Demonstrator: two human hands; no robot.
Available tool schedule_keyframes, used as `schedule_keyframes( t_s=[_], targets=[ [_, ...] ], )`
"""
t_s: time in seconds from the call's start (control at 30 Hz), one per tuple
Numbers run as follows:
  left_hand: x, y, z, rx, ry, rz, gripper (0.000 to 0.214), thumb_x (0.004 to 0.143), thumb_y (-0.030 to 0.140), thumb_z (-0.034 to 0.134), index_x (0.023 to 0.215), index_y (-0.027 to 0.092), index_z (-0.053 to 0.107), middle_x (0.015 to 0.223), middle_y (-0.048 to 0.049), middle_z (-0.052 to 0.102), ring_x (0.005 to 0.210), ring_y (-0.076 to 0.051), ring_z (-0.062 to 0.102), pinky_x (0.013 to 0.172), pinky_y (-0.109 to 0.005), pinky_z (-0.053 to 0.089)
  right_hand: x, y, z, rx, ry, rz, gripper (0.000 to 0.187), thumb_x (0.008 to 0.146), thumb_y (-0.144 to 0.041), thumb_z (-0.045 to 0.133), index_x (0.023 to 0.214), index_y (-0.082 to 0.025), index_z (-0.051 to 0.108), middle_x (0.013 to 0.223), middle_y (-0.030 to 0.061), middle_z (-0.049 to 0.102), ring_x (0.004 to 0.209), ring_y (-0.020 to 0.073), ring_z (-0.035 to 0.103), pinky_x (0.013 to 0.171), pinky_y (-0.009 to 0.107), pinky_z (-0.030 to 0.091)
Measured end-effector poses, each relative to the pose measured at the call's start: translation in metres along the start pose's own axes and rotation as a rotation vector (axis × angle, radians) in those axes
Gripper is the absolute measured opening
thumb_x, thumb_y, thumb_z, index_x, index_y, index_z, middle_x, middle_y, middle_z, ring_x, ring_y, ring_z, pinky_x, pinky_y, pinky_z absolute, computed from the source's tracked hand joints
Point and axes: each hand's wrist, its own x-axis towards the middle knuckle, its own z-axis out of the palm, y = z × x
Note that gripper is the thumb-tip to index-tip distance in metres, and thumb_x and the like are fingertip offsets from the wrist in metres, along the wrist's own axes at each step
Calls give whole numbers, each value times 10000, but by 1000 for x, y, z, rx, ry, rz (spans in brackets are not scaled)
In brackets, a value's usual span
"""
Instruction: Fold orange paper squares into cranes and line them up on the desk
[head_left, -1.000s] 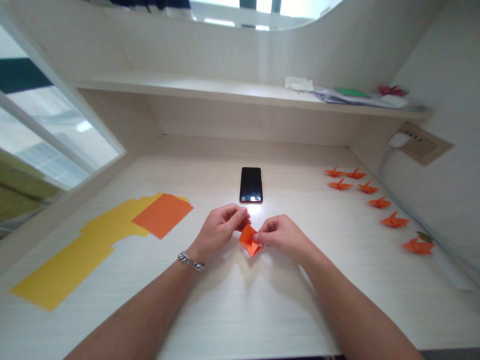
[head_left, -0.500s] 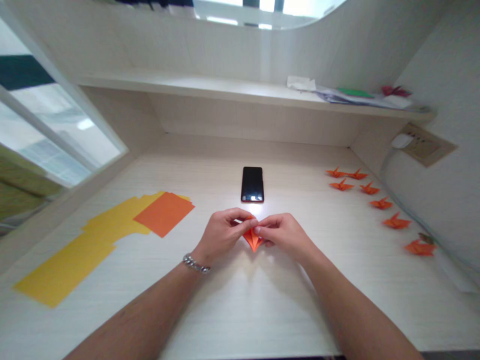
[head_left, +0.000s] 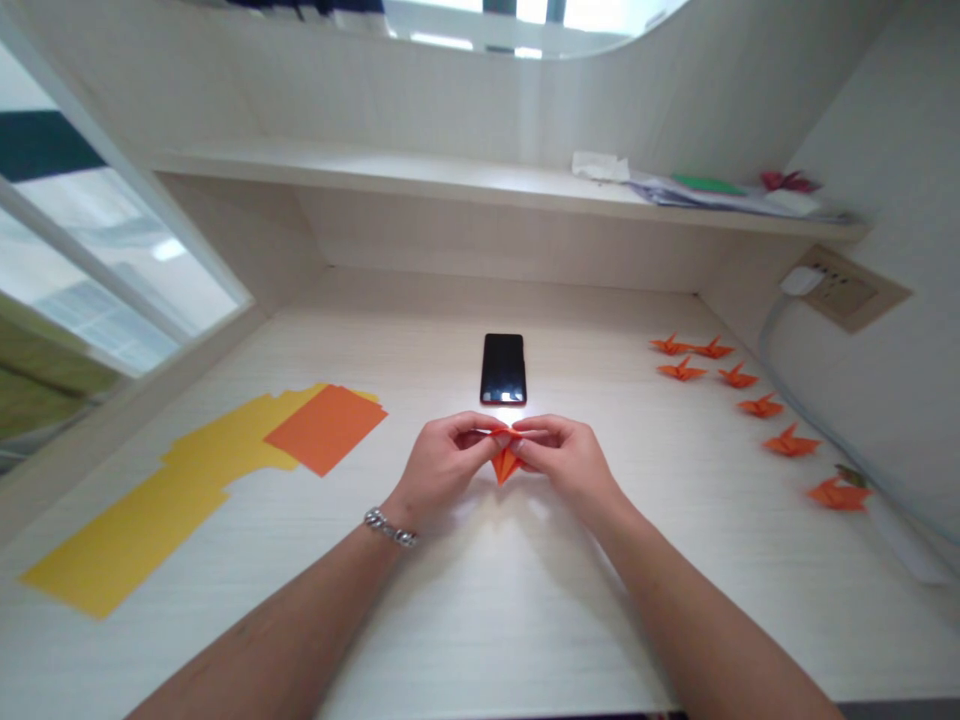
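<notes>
Between my two hands is a partly folded piece of orange origami paper [head_left: 505, 466], its pointed end facing me. My left hand [head_left: 448, 455] pinches its left side between thumb and fingers; a silver chain bracelet [head_left: 390, 527] circles that wrist. On the paper's right side, my right hand [head_left: 568, 453] grips it the same way, thumb close to the other thumb. The fingers cover the upper part of the paper. Just beyond my hands a black phone [head_left: 503, 369] lies flat on the desk.
Orange sheets [head_left: 327, 430] lie over fanned yellow sheets [head_left: 127, 535] at left. Several folded orange cranes [head_left: 790, 441] line the right side, beside a white cable [head_left: 795, 385] plugged into a wall socket [head_left: 847, 290]. A shelf [head_left: 450, 180] with papers [head_left: 705, 192] crosses the back.
My right thumb and fingers have shifted up to the paper's upper right edge. The paper's point has moved slightly away from me, and its top edge now shows between my thumbs.
</notes>
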Motion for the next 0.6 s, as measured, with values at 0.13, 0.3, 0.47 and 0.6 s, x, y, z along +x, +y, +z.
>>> schedule_keyframes(
  t_s=[0.13, 0.3, 0.47, 0.6],
  targets=[
    [0, -3, -1, -337, -46, -101, 247, 783, 313, 686, 916, 111, 737, 934, -128, 730, 855, -231, 673, 771, -333, 536, -1, -4, -3, 87, 25, 65, 298, 619, -282, 764, 881, -142, 737, 791, 86, 740, 714, 202, 686, 665, 318, 543],
    [2, -6, 0, -551, -81, -168, 205, 788, 261, 689, 900, 96, 738, 940, -131, 731, 841, -211, 675, 832, -356, 528, -1, -5, -4, 156, 0, 74, 358, 626, -292, 762, 960, -165, 733, 806, 72, 738, 762, 205, 683, 695, 323, 539],
    [1, -9, 3, -499, -104, -182, 203, 771, 242, 709, 913, 100, 740, 925, -123, 734, 861, -204, 669, 843, -342, 521, -1, 0, -1, 28, 2, -44, 332, 671, -348, 738, 940, -154, 736, 749, 72, 736, 710, 214, 684, 649, 314, 536],
    [0, -10, 4, -488, -133, -217, 205, 749, 228, 725, 916, 110, 744, 940, -124, 733, 858, -196, 667, 828, -320, 518, 0, 1, -1, -91, 35, -119, 286, 641, -324, 760, 866, -148, 741, 777, 89, 745, 714, 230, 691, 623, 301, 536]
  ],
)
